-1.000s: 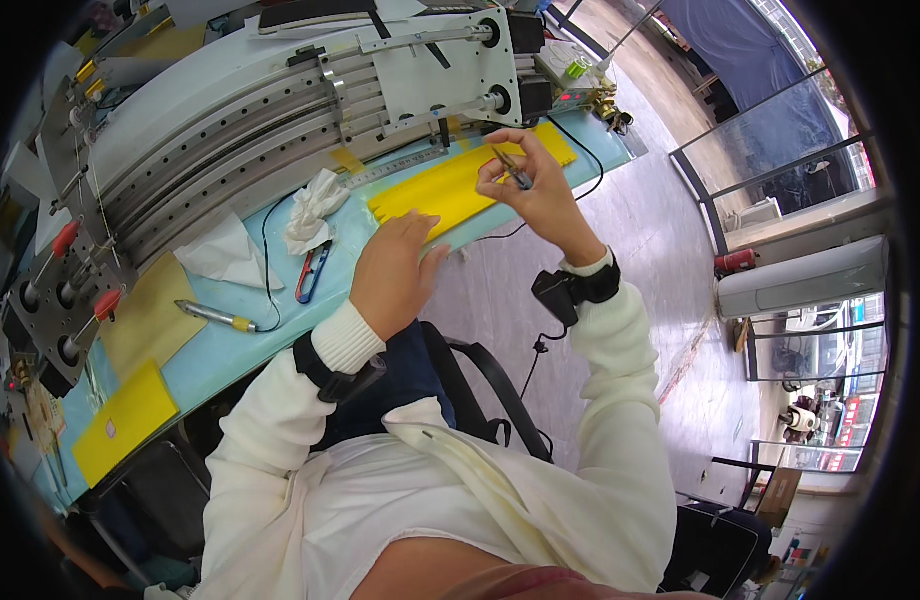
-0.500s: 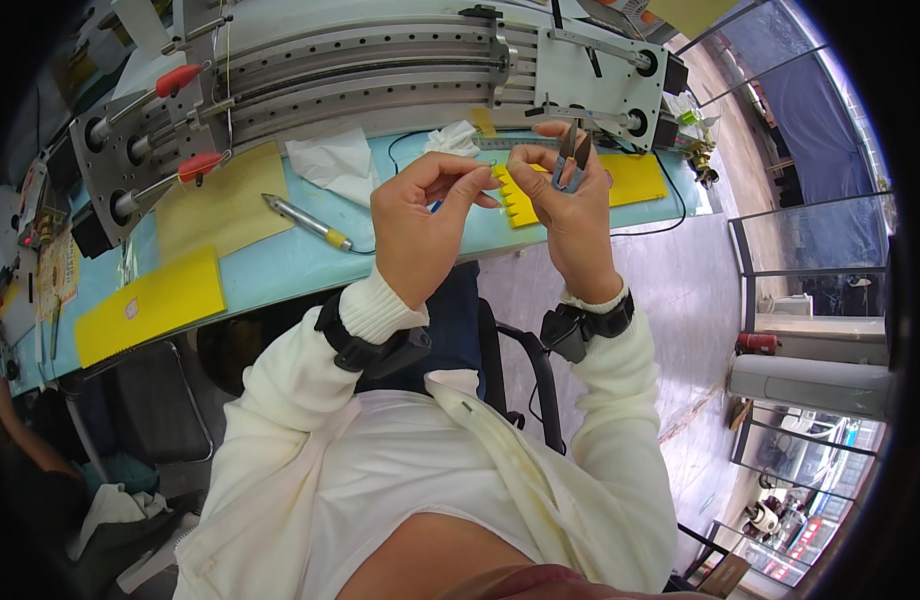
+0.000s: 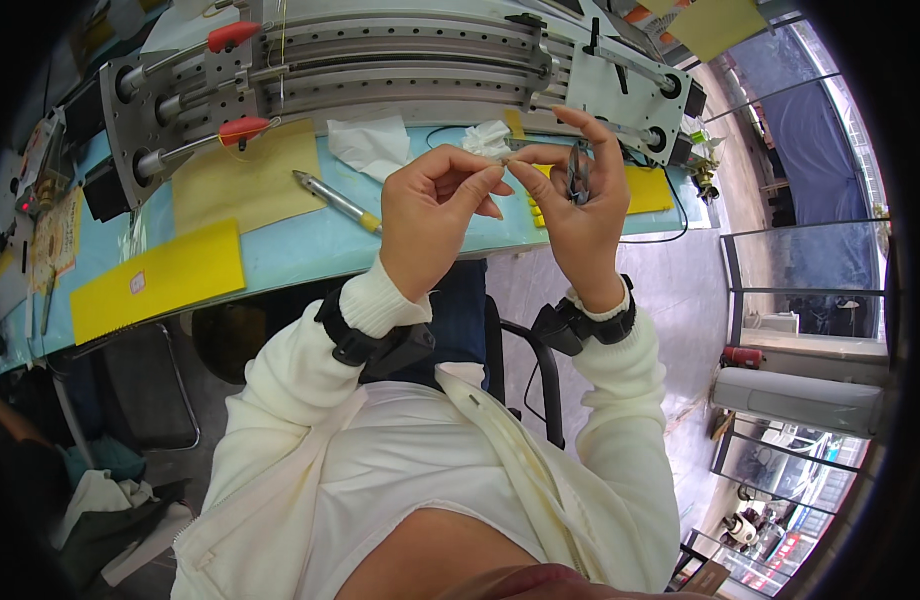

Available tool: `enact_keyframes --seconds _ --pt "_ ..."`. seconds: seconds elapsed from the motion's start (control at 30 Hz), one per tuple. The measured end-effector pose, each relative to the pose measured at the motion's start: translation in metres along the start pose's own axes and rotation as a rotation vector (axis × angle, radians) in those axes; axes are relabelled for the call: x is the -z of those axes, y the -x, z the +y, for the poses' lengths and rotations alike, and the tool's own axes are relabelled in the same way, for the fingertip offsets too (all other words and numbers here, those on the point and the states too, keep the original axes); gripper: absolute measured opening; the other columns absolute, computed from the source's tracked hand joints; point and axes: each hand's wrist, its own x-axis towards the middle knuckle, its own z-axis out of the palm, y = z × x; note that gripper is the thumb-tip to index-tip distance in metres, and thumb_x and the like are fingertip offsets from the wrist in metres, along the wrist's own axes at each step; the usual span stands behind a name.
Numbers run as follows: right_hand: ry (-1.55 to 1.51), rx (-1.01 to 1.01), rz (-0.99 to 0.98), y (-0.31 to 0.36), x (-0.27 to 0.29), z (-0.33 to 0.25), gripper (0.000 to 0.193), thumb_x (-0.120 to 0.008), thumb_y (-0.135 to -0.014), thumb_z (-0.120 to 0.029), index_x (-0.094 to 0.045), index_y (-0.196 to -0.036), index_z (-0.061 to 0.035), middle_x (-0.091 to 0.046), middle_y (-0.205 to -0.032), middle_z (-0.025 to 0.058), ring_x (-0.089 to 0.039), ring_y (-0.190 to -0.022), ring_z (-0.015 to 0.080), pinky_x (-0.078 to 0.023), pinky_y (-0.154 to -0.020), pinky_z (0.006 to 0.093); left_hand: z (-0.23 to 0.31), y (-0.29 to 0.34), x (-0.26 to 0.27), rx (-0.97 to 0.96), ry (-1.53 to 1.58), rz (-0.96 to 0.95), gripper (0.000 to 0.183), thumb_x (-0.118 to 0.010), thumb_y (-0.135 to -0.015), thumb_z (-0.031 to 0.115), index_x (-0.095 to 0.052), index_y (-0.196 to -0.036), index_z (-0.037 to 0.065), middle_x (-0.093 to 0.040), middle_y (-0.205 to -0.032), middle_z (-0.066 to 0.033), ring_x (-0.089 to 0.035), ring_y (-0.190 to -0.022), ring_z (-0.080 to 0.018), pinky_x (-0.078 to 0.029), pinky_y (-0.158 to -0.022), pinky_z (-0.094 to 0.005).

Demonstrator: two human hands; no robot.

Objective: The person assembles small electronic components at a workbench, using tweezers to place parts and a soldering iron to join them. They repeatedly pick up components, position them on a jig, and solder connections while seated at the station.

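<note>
My left hand [image 3: 428, 210] is closed in a pinch, thumb against index finger, above the near edge of the workbench. At its fingertips is a tiny thing, too small to name. Meeting it there are the thumb and index fingertips of my right hand [image 3: 586, 215]. Small grey snips [image 3: 578, 172] are tucked among the right hand's fingers, and its upper fingers stretch outward. Behind that hand lies a yellow notched pad [image 3: 648, 190], partly covered by it.
A long metal rail machine [image 3: 400, 70] with red-handled clamps [image 3: 244, 130] spans the back of the bench. Nearer lie a pen-like metal tool [image 3: 335, 200], white tissue [image 3: 370, 145], sandy paper [image 3: 242, 172] and a yellow notebook [image 3: 160, 285]. A black cable [image 3: 670, 232] loops at the right.
Both hands' fingertips have come together at the tiny thing. The snips have turned within my right hand, whose upper fingers have lifted. The whole view has shifted slightly.
</note>
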Motion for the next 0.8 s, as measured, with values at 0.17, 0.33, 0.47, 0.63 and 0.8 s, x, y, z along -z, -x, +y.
enact_keyframes --seconds 0.17,0.33,0.47,0.63,0.8 --pt "-0.138 -0.094 -0.012 -0.002 -0.004 -0.003 0.059 -0.078 -0.082 0.001 -0.046 -0.131 -0.0021 -0.073 -0.087 0.0025 -0.040 -0.058 -0.0015 -0.030 -0.055 0.0142 -0.002 0.003 0.002 0.014 0.043 0.011 0.009 -0.067 -0.094 0.005 -0.070 -0.098 -0.003 -0.073 -0.086 -0.0096 -0.067 -0.071 -0.0102 -0.056 -0.068 -0.0226" --pt "-0.144 -0.113 -0.003 0.000 -0.006 -0.004 0.060 -0.079 -0.083 -0.002 -0.045 -0.133 0.0000 -0.073 -0.088 0.0048 -0.044 -0.062 -0.0008 -0.034 -0.060 0.0146 -0.002 0.005 0.004 0.014 0.049 0.012 0.008 -0.067 -0.095 0.004 -0.069 -0.098 -0.003 -0.073 -0.086 -0.0093 -0.067 -0.071 -0.0099 -0.056 -0.067 -0.0222" --pt "-0.149 -0.127 -0.033 0.000 -0.006 -0.005 0.062 -0.079 -0.084 -0.006 -0.045 -0.135 0.0020 -0.071 -0.092 0.0082 -0.050 -0.067 0.0010 -0.042 -0.067 0.0160 -0.001 0.007 0.005 -0.005 0.039 0.007 0.009 -0.066 -0.095 0.004 -0.069 -0.098 -0.003 -0.073 -0.085 -0.0091 -0.068 -0.071 -0.0101 -0.056 -0.068 -0.0225" --pt "-0.115 -0.066 -0.024 -0.002 -0.009 -0.006 0.062 -0.077 -0.085 -0.002 -0.043 -0.136 -0.0003 -0.074 -0.094 0.0066 -0.042 -0.060 -0.0023 -0.032 -0.057 0.0146 -0.003 0.008 0.007 -0.008 0.015 -0.002 0.010 -0.066 -0.096 0.005 -0.068 -0.099 -0.003 -0.072 -0.085 -0.0096 -0.068 -0.072 -0.0114 -0.057 -0.068 -0.0239" --pt "0.036 0.082 -0.029 0.002 -0.008 -0.012 0.067 -0.075 -0.087 -0.002 -0.039 -0.144 -0.0007 -0.075 -0.096 0.0075 -0.044 -0.062 -0.0025 -0.032 -0.057 0.0139 -0.004 0.008 0.011 -0.014 0.026 -0.015 0.011 -0.065 -0.097 0.006 -0.067 -0.099 -0.004 -0.072 -0.085 -0.0110 -0.069 -0.072 -0.0135 -0.058 -0.069 -0.0264"
